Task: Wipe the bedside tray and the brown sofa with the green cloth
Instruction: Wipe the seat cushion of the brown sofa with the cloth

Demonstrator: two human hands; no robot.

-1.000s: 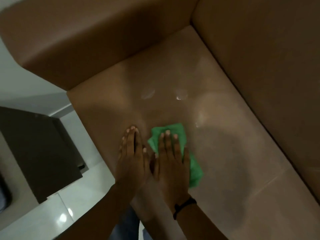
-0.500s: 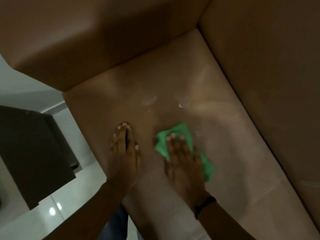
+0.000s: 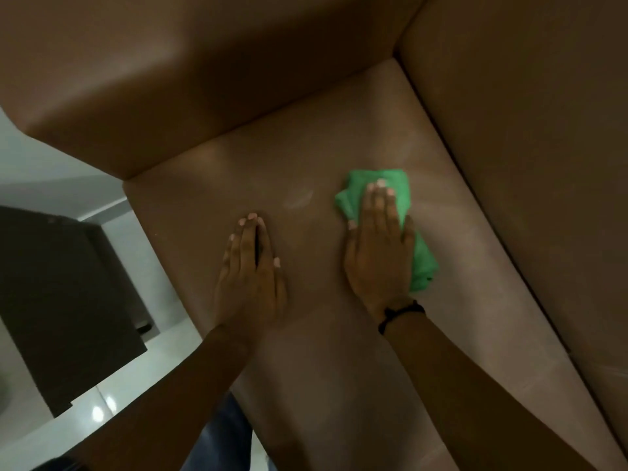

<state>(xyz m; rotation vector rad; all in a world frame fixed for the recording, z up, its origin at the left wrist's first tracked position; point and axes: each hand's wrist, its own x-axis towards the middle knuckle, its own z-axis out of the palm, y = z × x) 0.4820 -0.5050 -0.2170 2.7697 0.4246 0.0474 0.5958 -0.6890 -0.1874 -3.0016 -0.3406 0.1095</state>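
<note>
The brown sofa fills most of the view; its seat cushion (image 3: 306,158) lies between the armrest (image 3: 170,79) on the left and the backrest (image 3: 526,113) on the right. My right hand (image 3: 379,246) lies flat on the green cloth (image 3: 397,188), pressing it onto the middle of the seat. The cloth sticks out past my fingertips and beside my wrist. My left hand (image 3: 251,266) rests flat on the bare seat, fingers together, a hand's width to the left of the cloth. No bedside tray is in view.
A dark cabinet or table (image 3: 61,300) stands on the glossy white floor (image 3: 102,413) left of the sofa's front edge. A seam to another seat cushion (image 3: 574,355) runs at the lower right. My jeans (image 3: 221,436) show below the seat edge.
My right hand has slid the green cloth away from my left hand, to the right and farther up the seat. The left hand has stayed pressed on the cushion.
</note>
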